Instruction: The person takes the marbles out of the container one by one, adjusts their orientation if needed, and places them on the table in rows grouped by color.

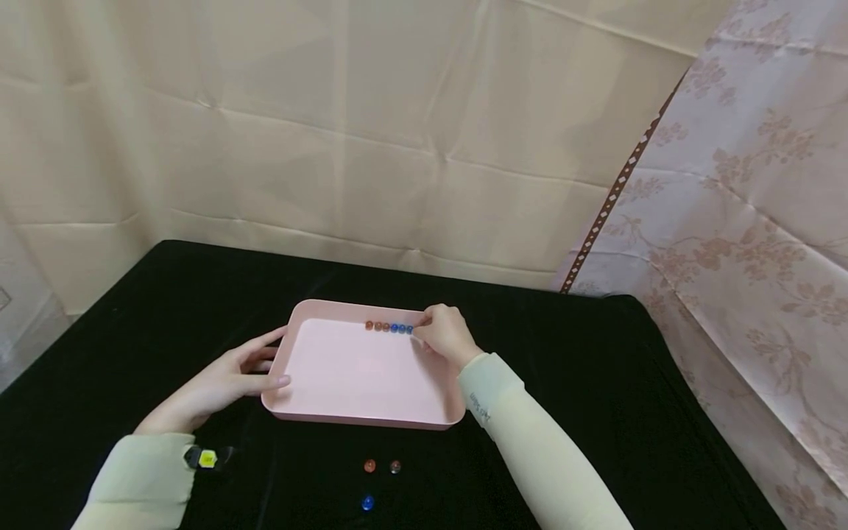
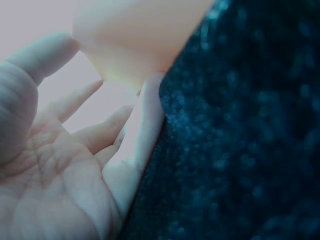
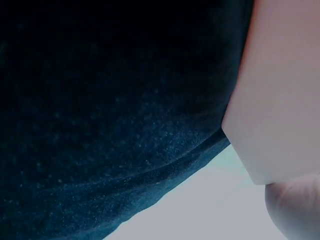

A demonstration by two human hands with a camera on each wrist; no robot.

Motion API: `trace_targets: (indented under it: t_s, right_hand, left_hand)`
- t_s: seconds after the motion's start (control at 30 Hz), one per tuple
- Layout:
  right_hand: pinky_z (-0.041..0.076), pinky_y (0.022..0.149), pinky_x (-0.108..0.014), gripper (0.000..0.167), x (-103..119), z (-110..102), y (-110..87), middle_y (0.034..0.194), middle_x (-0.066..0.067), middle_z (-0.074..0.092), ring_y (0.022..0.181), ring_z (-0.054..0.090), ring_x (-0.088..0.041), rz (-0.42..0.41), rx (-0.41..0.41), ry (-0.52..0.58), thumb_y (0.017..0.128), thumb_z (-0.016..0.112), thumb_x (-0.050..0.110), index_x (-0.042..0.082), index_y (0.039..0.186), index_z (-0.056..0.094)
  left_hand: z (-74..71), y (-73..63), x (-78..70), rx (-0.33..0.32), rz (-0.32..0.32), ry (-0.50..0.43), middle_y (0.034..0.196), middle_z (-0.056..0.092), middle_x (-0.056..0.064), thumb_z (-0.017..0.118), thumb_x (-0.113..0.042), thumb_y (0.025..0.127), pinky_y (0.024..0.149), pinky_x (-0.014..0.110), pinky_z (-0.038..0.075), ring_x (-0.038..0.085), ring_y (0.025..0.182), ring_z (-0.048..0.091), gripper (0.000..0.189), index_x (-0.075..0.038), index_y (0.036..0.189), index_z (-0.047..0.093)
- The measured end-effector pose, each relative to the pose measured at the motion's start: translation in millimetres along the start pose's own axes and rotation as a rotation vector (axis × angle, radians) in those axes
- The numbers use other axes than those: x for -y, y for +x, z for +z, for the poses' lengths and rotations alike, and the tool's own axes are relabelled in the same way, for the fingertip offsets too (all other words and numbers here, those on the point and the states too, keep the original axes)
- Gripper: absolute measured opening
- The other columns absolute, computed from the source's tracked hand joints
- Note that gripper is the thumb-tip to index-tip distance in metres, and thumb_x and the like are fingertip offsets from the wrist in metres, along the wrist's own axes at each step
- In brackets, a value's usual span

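Observation:
A shallow pink tray lies on a black cloth. My left hand grips its left side, thumb over the rim and fingers at the outer wall; the left wrist view shows the palm and fingers of that hand against the tray. Near the tray's far wall, orange-brown marbles and blue marbles form one row. At the row's right end, my right hand has curled fingers, thumb and forefinger at the last blue marble. The right wrist view shows part of this hand beside the tray's wall, without the fingertips.
On the cloth in front of the tray lie an orange marble, a dull brownish marble and a blue marble. Behind the black-covered table hangs a cream curtain, with a floral curtain at the right.

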State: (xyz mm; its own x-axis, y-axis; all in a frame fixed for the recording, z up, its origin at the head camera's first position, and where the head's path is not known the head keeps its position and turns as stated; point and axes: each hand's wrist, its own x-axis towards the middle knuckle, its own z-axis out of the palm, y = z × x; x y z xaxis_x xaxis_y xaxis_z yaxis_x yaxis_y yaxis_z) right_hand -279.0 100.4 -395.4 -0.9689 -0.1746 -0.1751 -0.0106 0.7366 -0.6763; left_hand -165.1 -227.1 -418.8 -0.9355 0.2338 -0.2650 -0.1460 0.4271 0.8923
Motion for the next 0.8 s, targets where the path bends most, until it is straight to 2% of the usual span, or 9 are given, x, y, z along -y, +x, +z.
trace_targets:
  t_s: [0.1,0.37,0.8]
  right_hand:
    - [0.045,0.051,-0.022,0.015,-0.1,1.5,0.2,0.071,-0.009,0.065,0.055,0.056,-0.014,-0.002,-0.011,-0.040,0.091,0.070,0.011,0.002,0.103,0.071]
    - [0.052,0.055,-0.022,0.019,-1.7,0.8,0.4,0.088,-0.010,0.069,0.056,0.061,-0.013,-0.007,-0.043,-0.149,0.092,0.069,0.012,0.001,0.107,0.071]
    - [0.049,0.052,-0.021,0.022,-1.3,2.6,1.3,0.091,-0.010,0.068,0.055,0.060,-0.013,0.020,-0.013,-0.166,0.094,0.068,0.016,0.002,0.111,0.070]
  left_hand:
    - [0.4,0.3,0.3,-0.001,0.003,0.000,0.148,0.044,0.025,0.068,-0.037,0.093,0.096,0.052,0.049,0.036,0.129,0.048,0.086,-0.023,0.160,0.016]
    - [-0.4,2.0,1.5,0.002,0.000,0.004,0.150,0.041,0.025,0.068,-0.038,0.093,0.097,0.056,0.048,0.038,0.131,0.045,0.086,-0.024,0.160,0.016]
    - [-0.2,2.2,2.8,-0.007,0.001,0.005,0.148,0.043,0.025,0.069,-0.038,0.092,0.097,0.054,0.049,0.037,0.130,0.047,0.087,-0.022,0.160,0.017]
